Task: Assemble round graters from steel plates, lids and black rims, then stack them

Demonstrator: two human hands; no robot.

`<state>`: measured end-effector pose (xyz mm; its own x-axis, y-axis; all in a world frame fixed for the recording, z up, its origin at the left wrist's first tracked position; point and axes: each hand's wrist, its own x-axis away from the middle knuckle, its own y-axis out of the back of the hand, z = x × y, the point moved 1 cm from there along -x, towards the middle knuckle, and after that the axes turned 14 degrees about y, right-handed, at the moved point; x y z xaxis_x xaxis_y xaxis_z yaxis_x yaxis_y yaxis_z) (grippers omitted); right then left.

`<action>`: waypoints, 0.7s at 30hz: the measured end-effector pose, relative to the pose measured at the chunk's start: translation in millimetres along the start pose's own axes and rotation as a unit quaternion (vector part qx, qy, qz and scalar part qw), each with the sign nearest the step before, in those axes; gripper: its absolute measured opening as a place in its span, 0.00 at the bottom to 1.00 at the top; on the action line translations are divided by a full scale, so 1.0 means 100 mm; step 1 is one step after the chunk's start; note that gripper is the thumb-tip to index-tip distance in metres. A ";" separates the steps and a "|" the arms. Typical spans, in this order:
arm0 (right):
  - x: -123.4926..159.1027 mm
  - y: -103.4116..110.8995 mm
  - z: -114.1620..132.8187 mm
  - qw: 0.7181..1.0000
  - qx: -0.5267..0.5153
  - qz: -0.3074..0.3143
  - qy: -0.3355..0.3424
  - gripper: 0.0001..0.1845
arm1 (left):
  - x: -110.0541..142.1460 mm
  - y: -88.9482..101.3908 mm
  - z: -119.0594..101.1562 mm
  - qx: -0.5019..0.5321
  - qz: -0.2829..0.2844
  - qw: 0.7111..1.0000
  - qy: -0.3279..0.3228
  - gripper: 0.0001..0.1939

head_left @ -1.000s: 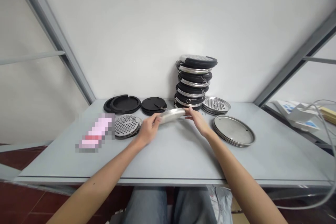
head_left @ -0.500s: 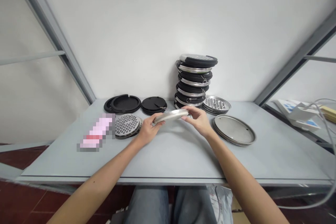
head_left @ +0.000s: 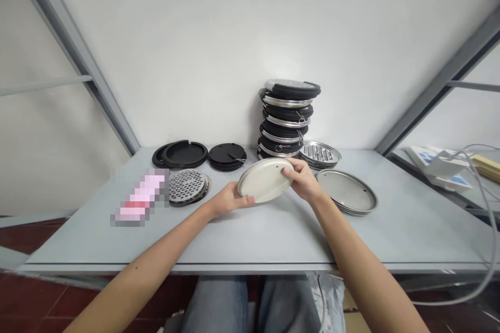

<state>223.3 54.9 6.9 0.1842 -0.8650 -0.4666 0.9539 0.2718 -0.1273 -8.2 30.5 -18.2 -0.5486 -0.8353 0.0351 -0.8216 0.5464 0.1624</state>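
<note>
A round, shallow metal lid (head_left: pixel 265 181) with a small hole near its rim is held up above the table, its flat face tilted towards me. My left hand (head_left: pixel 229 200) grips its left edge, thumb on the face. At the upper right edge, my right hand (head_left: pixel 303 179) pinches it close to the hole. To the right lies a stack of similar metal lids (head_left: pixel 347 190). On the left rests a pile of perforated grater discs (head_left: pixel 186 186). Behind the held lid stands a tall stack of black and silver round pieces (head_left: pixel 288 125) with wire clips.
Black rings (head_left: pixel 185 154) and black discs (head_left: pixel 227 156) lie along the wall. Toothed grater plates (head_left: pixel 320 154) sit beside the tall stack. A blurred pink item (head_left: pixel 141 196) is at the left. White boxes (head_left: pixel 441 166) and a cable (head_left: pixel 484 281) are at the far right.
The lid has turned from nearly edge-on to showing its flat face. My left hand has moved slightly lower, and both hands still hold the lid.
</note>
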 end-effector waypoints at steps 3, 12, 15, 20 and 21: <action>0.00 -0.05 -0.02 0.999 0.021 0.028 0.004 0.20 | -0.02 -0.04 0.01 0.041 -0.112 0.993 0.003 0.30; 0.02 -0.32 -0.22 0.993 0.022 0.085 -0.073 0.18 | -0.09 0.09 0.03 0.302 -0.252 0.919 -0.016 0.35; 0.01 -0.29 -0.26 0.996 -0.046 0.003 -0.081 0.19 | -0.07 0.10 0.01 0.254 -0.199 0.946 0.013 0.34; 0.00 -0.22 -0.22 0.985 -0.107 -0.047 -0.125 0.24 | 0.04 -0.10 0.00 0.057 -0.023 0.997 0.035 0.36; 0.00 -0.22 -0.21 0.985 -0.105 -0.040 -0.131 0.24 | 0.05 -0.13 0.01 0.062 -0.020 0.997 0.042 0.36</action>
<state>197.5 57.9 -8.9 0.1914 -0.9590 -0.2092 0.9025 0.2557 -0.3465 -0.4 19.4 -20.9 -0.5044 -0.8559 0.1142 -0.8583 0.5114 0.0416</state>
